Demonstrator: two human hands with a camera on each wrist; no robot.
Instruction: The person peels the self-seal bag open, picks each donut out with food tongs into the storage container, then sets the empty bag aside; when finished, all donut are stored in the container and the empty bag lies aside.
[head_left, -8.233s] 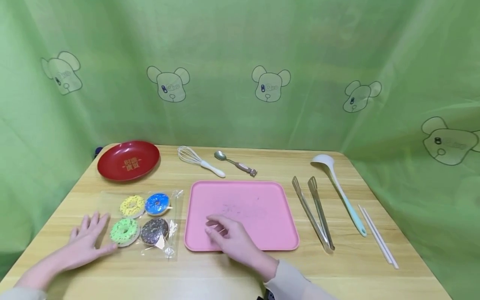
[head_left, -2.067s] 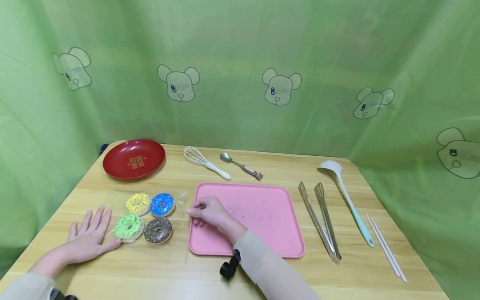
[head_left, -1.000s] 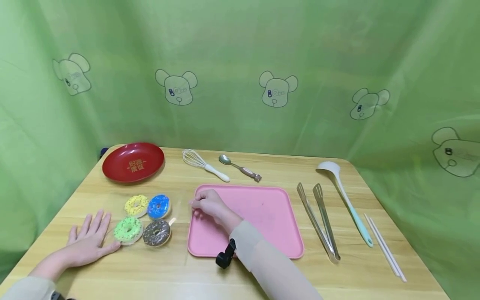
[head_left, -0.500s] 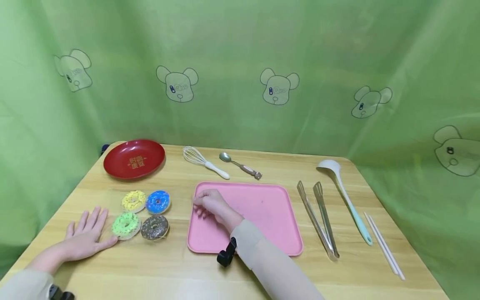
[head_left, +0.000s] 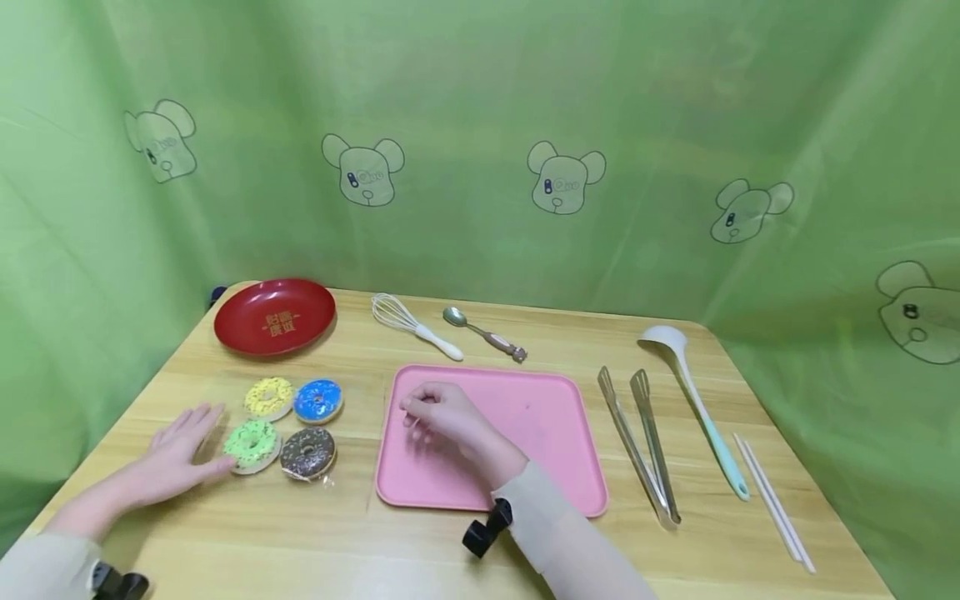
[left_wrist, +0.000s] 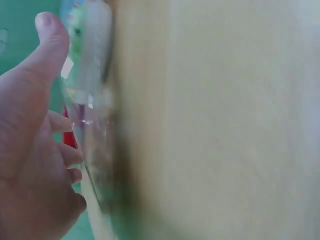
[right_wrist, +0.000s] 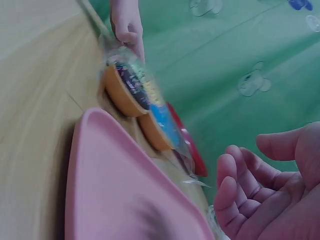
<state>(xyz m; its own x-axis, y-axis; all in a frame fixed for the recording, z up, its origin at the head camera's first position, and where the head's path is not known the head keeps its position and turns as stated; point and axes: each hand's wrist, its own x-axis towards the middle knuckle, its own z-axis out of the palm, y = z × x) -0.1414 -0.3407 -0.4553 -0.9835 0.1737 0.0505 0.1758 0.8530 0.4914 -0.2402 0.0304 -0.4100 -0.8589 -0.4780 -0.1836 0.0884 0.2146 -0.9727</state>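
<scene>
A clear plastic bag (right_wrist: 186,150) holds several toy donuts: a yellow one (head_left: 258,403), a blue one (head_left: 303,403), a green one (head_left: 237,446) and a dark brown one (head_left: 294,457), all with sprinkles. Beside the green donut, my left hand (head_left: 176,458) lies with its fingers extended over the bag's left side; its thumb is at the green donut. In the left wrist view the fingers are near the bag. My right hand (head_left: 459,421) hovers over the pink tray (head_left: 525,433). Its fingers are loosely bent, with thumb and fingers apart in the right wrist view, holding nothing.
A red plate (head_left: 240,325) stands at the back left. Behind the tray lie a white whisk (head_left: 437,340) and a spoon (head_left: 487,337). To the right are metal tongs (head_left: 651,454), a ladle (head_left: 708,412) and white chopsticks (head_left: 776,504). A green curtain (head_left: 465,242) surrounds the table.
My right hand has let go of the bag's right edge and drawn back rightward over the tray. The left hand, earlier flat and spread, now has its fingers closer together. The donuts have shifted slightly.
</scene>
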